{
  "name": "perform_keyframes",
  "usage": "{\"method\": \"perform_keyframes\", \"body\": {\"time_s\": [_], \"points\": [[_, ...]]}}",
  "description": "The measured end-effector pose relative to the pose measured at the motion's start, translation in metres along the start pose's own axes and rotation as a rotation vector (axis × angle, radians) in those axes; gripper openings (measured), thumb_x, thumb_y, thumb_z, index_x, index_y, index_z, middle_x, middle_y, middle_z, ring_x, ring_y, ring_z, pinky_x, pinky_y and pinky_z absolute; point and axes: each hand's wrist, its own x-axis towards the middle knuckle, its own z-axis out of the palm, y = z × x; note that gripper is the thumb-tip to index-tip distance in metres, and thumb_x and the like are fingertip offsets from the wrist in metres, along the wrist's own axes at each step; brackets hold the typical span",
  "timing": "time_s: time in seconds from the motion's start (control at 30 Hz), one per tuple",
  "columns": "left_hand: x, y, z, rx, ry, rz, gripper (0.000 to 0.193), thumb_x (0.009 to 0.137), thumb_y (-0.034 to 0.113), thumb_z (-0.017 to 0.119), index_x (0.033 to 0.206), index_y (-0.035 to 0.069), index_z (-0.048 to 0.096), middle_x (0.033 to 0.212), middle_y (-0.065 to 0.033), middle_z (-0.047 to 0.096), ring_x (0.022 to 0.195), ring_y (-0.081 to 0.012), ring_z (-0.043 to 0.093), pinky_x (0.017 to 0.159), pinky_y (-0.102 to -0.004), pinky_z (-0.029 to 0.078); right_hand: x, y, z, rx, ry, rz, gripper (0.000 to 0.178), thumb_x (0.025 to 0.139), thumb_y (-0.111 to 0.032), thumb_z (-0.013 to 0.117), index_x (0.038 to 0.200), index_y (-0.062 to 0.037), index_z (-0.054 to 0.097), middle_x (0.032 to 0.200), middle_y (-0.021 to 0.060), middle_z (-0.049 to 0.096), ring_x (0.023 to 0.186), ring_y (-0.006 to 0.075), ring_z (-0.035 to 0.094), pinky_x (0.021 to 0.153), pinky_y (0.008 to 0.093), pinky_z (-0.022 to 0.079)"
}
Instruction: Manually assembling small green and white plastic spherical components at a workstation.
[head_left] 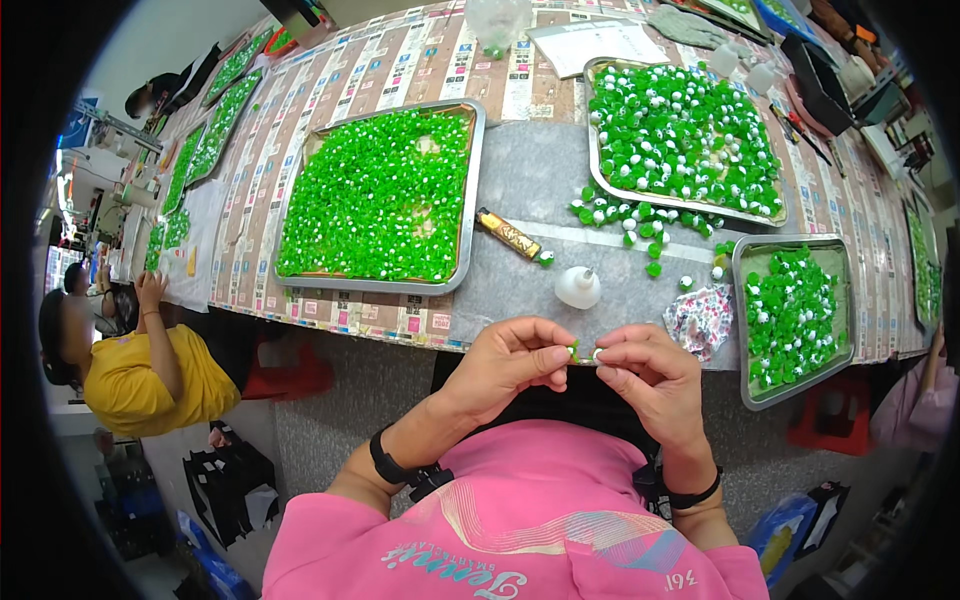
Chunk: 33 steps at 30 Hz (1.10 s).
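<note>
My left hand [505,362] pinches a tiny green bead [573,349] between thumb and forefinger, just below the table's near edge. My right hand [648,372] holds a small white piece [598,354] right beside it, the two fingertips almost touching. Directly above my hands on the grey cloth stand a small white squeeze bottle [578,287] and a gold lighter [509,234]. A large metal tray [468,214] heaped with green beads lies to the left. Another tray [596,170] of green-and-white pieces lies at the upper right, with loose pieces [640,220] spilled beside it.
A smaller tray [742,330] of green pieces sits at the right edge, a patterned cloth [700,318] next to it. More bead trays [215,135] run along the far left. A person in a yellow shirt [150,380] sits at the left. Red stools [285,375] stand under the table.
</note>
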Motion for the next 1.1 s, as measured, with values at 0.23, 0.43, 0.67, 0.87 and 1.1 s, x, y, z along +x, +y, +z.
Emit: {"method": "perform_keyframes", "body": {"time_s": [0.23,0.43,0.67,0.87,1.1], "points": [[0.000,0.002,0.007,0.096,0.022,-0.002,0.016,0.086,0.009,0.064,0.099,0.001,0.062,0.085,-0.0043,0.063,0.070,-0.0090,0.061,0.065,-0.0231,0.053,0.000,-0.001,0.003,0.108,0.036,0.064,0.019,0.076,0.006,0.069,0.094,0.0024,0.065,0.099,0.0112,0.060,0.089,0.0159,0.063,0.079,0.0252,0.052],[0.001,0.003,0.008,0.131,0.009,0.010,0.016,0.086,0.009,0.065,0.099,0.000,0.062,0.085,-0.0044,0.063,0.069,-0.0083,0.060,0.064,-0.0221,0.052,0.002,0.003,0.002,0.036,0.011,-0.018,0.019,0.075,0.007,0.069,0.093,0.0025,0.066,0.096,0.0105,0.061,0.087,0.0154,0.063,0.076,0.0244,0.053],[0.001,0.005,0.010,0.223,0.012,0.048,0.014,0.085,0.006,0.064,0.096,-0.002,0.063,0.083,-0.0072,0.064,0.069,-0.0107,0.061,0.064,-0.0229,0.053,0.000,0.003,0.003,0.022,0.046,0.021,0.016,0.073,0.006,0.071,0.088,0.0019,0.067,0.093,0.0096,0.063,0.083,0.0148,0.064,0.074,0.0239,0.053],[-0.001,0.007,0.013,0.267,0.029,0.061,0.012,0.084,0.003,0.065,0.094,-0.003,0.063,0.082,-0.0087,0.065,0.068,-0.0120,0.063,0.062,-0.0225,0.053,-0.001,0.005,-0.002,-0.079,0.032,-0.013,0.016,0.068,0.010,0.070,0.081,0.0015,0.067,0.084,0.0114,0.065,0.079,0.0170,0.065,0.069,0.0247,0.053],[-0.001,0.001,0.017,0.354,0.009,0.133,0.007,0.084,0.001,0.065,0.089,-0.002,0.063,0.079,-0.0071,0.065,0.067,-0.0089,0.062,0.058,-0.0209,0.052,-0.005,0.005,-0.003,-0.104,0.000,-0.084,0.021,0.064,0.017,0.063,0.077,0.0020,0.067,0.081,0.0124,0.066,0.071,0.0186,0.066,0.065,0.0258,0.054]]}}
